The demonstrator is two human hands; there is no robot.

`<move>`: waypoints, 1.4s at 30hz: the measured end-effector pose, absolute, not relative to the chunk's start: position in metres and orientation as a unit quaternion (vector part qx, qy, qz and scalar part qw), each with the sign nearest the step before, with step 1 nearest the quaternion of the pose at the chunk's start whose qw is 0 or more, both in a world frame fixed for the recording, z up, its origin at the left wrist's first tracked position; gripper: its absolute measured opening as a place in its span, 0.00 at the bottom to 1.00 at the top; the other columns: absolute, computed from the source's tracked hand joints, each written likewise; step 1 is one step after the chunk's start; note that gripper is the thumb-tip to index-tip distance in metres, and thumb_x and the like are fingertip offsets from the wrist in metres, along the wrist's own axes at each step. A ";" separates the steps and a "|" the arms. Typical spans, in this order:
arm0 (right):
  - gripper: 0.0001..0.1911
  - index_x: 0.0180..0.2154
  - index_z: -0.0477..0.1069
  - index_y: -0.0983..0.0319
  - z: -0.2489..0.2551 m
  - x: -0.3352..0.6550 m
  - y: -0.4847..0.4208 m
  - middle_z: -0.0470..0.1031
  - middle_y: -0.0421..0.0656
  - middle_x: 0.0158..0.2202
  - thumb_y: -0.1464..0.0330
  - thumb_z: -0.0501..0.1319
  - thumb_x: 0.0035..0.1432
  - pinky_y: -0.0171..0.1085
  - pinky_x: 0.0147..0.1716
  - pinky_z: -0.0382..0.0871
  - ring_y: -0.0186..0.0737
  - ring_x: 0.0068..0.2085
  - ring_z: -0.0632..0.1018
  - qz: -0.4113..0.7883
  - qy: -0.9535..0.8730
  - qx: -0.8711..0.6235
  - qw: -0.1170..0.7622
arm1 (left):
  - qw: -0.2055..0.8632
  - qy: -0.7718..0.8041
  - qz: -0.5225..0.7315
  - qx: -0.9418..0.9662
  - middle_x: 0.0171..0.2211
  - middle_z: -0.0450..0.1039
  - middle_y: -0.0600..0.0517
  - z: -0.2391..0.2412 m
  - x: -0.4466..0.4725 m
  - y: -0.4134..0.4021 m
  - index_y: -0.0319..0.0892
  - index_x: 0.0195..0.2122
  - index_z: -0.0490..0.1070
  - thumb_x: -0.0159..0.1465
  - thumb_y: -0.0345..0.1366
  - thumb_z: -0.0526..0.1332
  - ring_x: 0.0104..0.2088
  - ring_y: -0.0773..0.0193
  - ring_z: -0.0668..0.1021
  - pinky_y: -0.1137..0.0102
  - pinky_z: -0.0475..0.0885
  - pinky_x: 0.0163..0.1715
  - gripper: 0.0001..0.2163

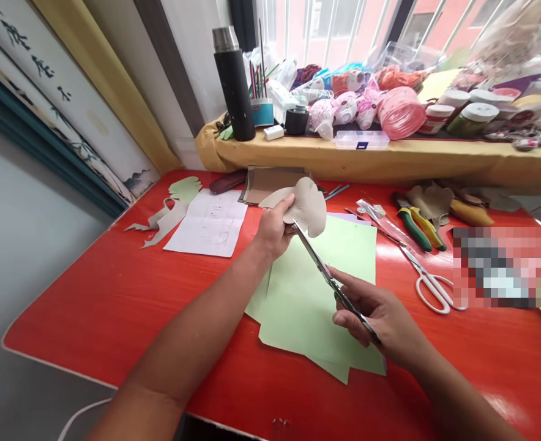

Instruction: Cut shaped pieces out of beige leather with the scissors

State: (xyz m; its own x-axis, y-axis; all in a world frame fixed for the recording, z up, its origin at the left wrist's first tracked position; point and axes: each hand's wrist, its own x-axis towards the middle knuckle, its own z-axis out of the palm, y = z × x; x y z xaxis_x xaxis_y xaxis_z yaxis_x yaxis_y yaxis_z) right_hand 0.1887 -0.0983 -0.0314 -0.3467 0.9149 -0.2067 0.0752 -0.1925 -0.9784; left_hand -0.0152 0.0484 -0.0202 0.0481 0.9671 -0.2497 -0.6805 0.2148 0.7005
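Note:
My left hand (275, 229) pinches a beige, leather-like piece (311, 205) with a rounded, lobed outline, held up over the table. In my right hand (366, 312) is a pair of metal scissors (316, 260), its fingers wrapped round the handles. The blade tips meet the lower edge of the beige piece, close to my left fingers. Whether the blades are fully closed cannot be made out. Below both hands lie overlapping light green sheets (316, 318).
On the red table (128, 312) are a white drawn-on paper (210, 223), beige scraps (167, 220), white-handled scissors (433, 288) and pliers (420, 226). A black thermos (234, 89) and several jars (475, 116) stand on the cloth-covered sill (289, 153) behind. A blurred-out patch (497, 266) lies at right.

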 end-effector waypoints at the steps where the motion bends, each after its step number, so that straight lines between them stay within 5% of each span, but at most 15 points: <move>1: 0.51 0.73 0.71 0.64 -0.030 0.188 -0.099 0.59 0.30 0.22 0.47 0.78 0.57 0.34 0.19 0.57 0.32 0.21 0.59 0.622 -0.534 -0.460 0.339 | 0.694 0.350 0.595 0.205 0.20 0.59 0.57 -0.020 -0.015 0.048 0.42 0.24 0.66 0.68 0.37 0.72 0.18 0.74 0.60 0.72 0.53 0.18 0.19; 28: 0.49 0.73 0.70 0.62 -0.043 0.189 -0.101 0.60 0.30 0.23 0.49 0.78 0.58 0.34 0.17 0.56 0.30 0.19 0.59 0.630 -0.524 -0.446 0.361 | 0.680 0.350 0.609 0.209 0.21 0.67 0.57 -0.022 -0.012 0.047 0.40 0.27 0.71 0.64 0.37 0.73 0.19 0.73 0.67 0.74 0.58 0.18 0.14; 42: 0.50 0.73 0.70 0.62 -0.029 0.186 -0.100 0.57 0.29 0.23 0.45 0.77 0.58 0.33 0.18 0.55 0.28 0.19 0.59 0.642 -0.514 -0.456 0.341 | 0.640 0.353 0.651 0.204 0.28 0.77 0.54 -0.027 -0.012 0.048 0.39 0.39 0.81 0.59 0.42 0.78 0.24 0.70 0.74 0.73 0.65 0.24 0.14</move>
State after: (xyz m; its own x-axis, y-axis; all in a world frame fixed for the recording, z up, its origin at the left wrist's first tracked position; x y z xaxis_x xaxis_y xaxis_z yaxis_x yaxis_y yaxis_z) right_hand 0.1862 -0.1003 -0.0293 -0.3516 0.9064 -0.2341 0.0305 -0.2388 -0.9706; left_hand -0.0118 0.0477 -0.0267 -0.0968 0.9776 -0.1866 -0.6887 0.0696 0.7217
